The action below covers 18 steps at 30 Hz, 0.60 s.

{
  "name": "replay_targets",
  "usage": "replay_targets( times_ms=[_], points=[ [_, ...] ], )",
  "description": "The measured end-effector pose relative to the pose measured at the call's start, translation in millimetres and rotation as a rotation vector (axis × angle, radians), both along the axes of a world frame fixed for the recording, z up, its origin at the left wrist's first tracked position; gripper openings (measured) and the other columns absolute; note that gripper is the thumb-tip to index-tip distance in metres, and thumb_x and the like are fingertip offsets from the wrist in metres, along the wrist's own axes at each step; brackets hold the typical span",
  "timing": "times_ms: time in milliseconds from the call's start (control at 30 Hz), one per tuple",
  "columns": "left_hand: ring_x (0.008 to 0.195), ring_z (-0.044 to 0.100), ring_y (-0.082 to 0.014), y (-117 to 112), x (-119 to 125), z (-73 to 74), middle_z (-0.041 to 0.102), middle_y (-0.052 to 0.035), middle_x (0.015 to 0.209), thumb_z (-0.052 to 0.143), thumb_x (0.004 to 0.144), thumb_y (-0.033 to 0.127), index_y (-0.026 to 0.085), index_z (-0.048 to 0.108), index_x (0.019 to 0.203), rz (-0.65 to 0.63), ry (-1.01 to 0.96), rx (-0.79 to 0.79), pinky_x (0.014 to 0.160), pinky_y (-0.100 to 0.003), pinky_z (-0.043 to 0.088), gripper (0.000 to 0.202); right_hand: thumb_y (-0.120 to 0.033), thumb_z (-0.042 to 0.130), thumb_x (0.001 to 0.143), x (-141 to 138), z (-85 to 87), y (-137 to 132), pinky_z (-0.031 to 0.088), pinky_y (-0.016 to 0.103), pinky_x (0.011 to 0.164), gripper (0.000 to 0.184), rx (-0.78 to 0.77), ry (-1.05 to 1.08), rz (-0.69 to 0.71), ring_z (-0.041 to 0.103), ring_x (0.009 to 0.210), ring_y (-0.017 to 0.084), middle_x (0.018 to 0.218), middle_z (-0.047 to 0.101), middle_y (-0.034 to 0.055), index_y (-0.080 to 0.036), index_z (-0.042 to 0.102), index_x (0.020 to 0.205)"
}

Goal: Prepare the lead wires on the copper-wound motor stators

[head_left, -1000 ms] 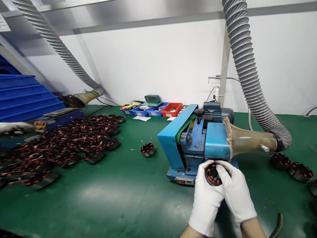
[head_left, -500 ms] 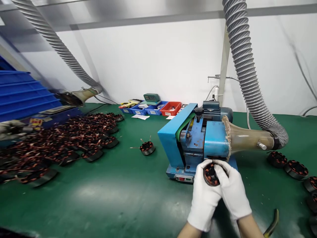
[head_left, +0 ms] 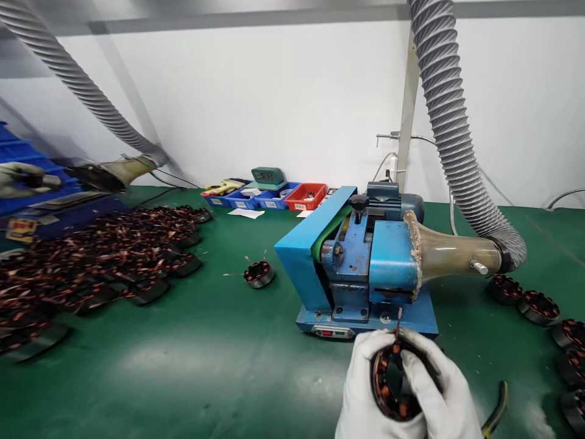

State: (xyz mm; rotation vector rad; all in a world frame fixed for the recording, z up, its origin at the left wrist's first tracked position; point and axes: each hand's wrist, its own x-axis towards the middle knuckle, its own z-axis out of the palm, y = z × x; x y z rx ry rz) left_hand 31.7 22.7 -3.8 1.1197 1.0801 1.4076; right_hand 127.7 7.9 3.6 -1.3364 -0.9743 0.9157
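Note:
Both my white-gloved hands hold one round motor stator [head_left: 393, 384] with copper windings, low in the view in front of the blue machine [head_left: 361, 265]. My left hand [head_left: 363, 390] wraps its left side. My right hand [head_left: 445, 396] grips its right side, with fingers over the rim. A thin wire end sticks up from the stator toward the machine's base. A clear funnel [head_left: 450, 256] on the machine's right joins a grey ribbed hose [head_left: 450, 122].
A large heap of stators [head_left: 91, 256] covers the green mat at left; a single one [head_left: 259, 273] lies apart. More stators [head_left: 539, 305] line the right edge. Blue and red bins [head_left: 283, 196] stand at the back wall. Another person's gloved hand [head_left: 18, 178] shows far left.
My hands have drawn the stator back from the machine's slot toward me and lower in view. The view has shifted slightly left and down.

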Motion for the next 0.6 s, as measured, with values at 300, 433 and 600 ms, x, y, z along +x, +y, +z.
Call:
replay_targets(
  times_ms=[300,433,600],
  points=[
    [0.103,0.064,-0.0318,-2.1,-2.6,-15.5,0.069,-0.0099,0.094,0.062,0.07,0.061,0.029,0.055,0.119,-0.142,-0.241,-0.246,0.096,-0.049,0.046,0.059,-0.065,0.074,0.056,21.8,36.4,14.8,0.053,0.034,0.074,0.054,-0.069,0.334,0.722,0.065,0.076,0.023,0.088,0.067,0.0069,-0.018,0.078,0.083],
    [0.111,0.06,-0.0313,-5.4,-5.9,-16.7,0.066,-0.0104,0.11,0.066,0.067,0.061,0.028,0.066,0.107,-0.131,-0.291,-0.296,0.097,-0.043,0.047,0.052,-0.046,0.081,0.06,14.2,25.6,14.4,0.051,0.029,0.066,0.024,0.105,0.431,0.505,0.06,0.064,0.017,0.062,0.061,0.0007,-0.023,0.076,0.06],
    [0.081,0.069,-0.0288,-24.7,-22.2,-4.2,0.069,-0.0094,0.094,0.078,0.061,0.045,0.028,0.063,0.114,-0.313,-0.3,-0.476,0.08,-0.044,0.053,0.057,-0.046,0.078,0.067,41.0,10.7,8.7,0.053,0.034,0.077,0.012,0.319,0.65,-0.071,0.063,0.075,0.017,0.076,0.068,-0.0026,-0.035,0.074,0.072]
  ],
)
